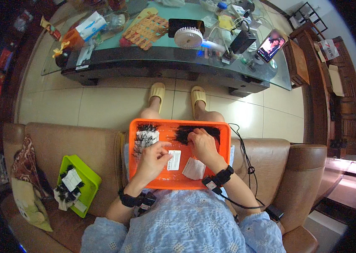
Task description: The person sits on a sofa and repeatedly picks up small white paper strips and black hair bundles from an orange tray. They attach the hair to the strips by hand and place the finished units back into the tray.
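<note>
An orange plastic tray (182, 184) rests across my lap. In its far right part lies a loose bundle of black, hair-like strands (182, 135). My right hand (205, 146) reaches into this bundle, fingertips closed together on some strands; the exact grip is partly hidden. Over the tray's left half hovers my left hand (153, 162), its index finger and thumb apart with nothing visible between them. Beyond it sit white paper pieces (147, 136) with short black strands on them. A white printed label (174, 160) lies between my hands, and a crumpled white paper (194, 169) below my right wrist.
On the brown sofa at left stands a lime green tray (95, 185) with black tufts and white paper. A black cable (245, 158) runs from my right wrist device. Ahead is a glass table (115, 57) bearing a white handheld fan (188, 38) and a lit phone (271, 45).
</note>
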### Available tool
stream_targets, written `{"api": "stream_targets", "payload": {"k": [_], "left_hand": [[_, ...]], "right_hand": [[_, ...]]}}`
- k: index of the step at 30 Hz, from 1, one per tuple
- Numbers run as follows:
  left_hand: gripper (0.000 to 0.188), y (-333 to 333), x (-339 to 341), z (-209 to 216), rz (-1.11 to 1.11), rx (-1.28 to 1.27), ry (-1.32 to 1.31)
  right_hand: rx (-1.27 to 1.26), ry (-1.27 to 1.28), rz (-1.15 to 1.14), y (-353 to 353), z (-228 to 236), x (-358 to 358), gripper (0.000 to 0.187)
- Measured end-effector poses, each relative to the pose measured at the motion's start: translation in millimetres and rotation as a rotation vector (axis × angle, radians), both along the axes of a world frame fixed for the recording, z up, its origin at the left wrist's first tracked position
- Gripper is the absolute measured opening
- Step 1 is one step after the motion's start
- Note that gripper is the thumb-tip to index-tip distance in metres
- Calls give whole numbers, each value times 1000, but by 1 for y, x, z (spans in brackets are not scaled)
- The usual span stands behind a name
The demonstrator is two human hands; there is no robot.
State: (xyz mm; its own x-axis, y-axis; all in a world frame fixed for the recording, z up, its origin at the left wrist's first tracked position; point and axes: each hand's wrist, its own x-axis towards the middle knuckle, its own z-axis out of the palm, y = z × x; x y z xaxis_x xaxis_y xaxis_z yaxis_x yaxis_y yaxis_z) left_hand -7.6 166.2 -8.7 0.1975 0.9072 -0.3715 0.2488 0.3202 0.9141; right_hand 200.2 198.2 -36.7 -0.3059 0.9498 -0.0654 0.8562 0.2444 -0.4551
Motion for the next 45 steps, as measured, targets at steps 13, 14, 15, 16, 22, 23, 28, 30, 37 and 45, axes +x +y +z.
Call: {"api": "stream_targets", "payload": {"k": [13,14,15,16,22,23,28,30,37,45], "left_hand": [[7,16,0,17,214,50,-44],[7,17,3,16,224,7,-48],[7,17,6,15,215,75,-21],[8,17,9,14,212,100,5],[9,19,23,9,211,227,34],[9,20,25,8,211,237,35],[9,20,28,9,186,274,45],[9,19,28,10,180,306,71],[9,19,29,10,194,289,68],[9,16,27,21,70,406,185]], "right_hand": [[-259,569,-266,-5,19,10,4],[-298,649,-282,-5,22,10,3],[-336,731,-297,-6,25,9,2],[-387,784,-324,-7,28,8,2],[-544,1083,-370,-16,45,-2,2],[-566,1086,-388,-17,46,-5,2],[-612,1014,-458,-17,48,-9,6],[-611,1043,-447,-18,48,-9,7],[-631,1020,-462,-21,43,-8,8],[-574,1123,-451,-25,41,-12,5]]}}
